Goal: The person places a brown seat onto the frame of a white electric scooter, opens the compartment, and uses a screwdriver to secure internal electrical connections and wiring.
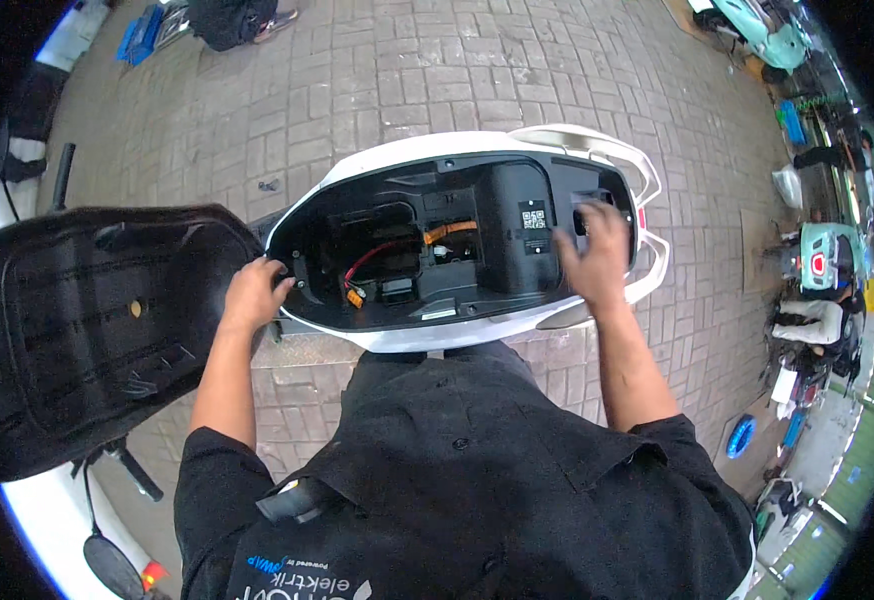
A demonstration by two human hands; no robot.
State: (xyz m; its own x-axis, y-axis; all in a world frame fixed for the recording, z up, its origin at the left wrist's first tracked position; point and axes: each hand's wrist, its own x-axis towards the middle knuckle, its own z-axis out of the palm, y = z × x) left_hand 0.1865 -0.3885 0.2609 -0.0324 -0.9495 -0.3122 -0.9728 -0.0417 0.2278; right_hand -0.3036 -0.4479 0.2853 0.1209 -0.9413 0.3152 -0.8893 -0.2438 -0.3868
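A white scooter body (pixel 407 342) has its black under-seat compartment (pixel 512 240) uncovered, holding red and orange cables (pixel 442 236) and an orange connector (pixel 355 298). A printed code label (pixel 534 230) is on a raised section. The black seat (pixel 97 330) is flipped open at the left, its underside up. My left hand (pixel 255 292) grips the compartment's left rim near the seat. My right hand (pixel 597 258) is over the right end, slightly blurred, with fingers apart beside a dark recess; whether the fingertips touch it I cannot tell.
A white grab rail (pixel 647 170) curves round the scooter's right end. Paving (pixel 407 70) surrounds it. Mint scooters (pixel 817 245) and a blue coiled item (pixel 740 437) are at the right. Other people (pixel 219 22) stand at the top left and far right. Another white vehicle with a mirror (pixel 112 560) is at lower left.
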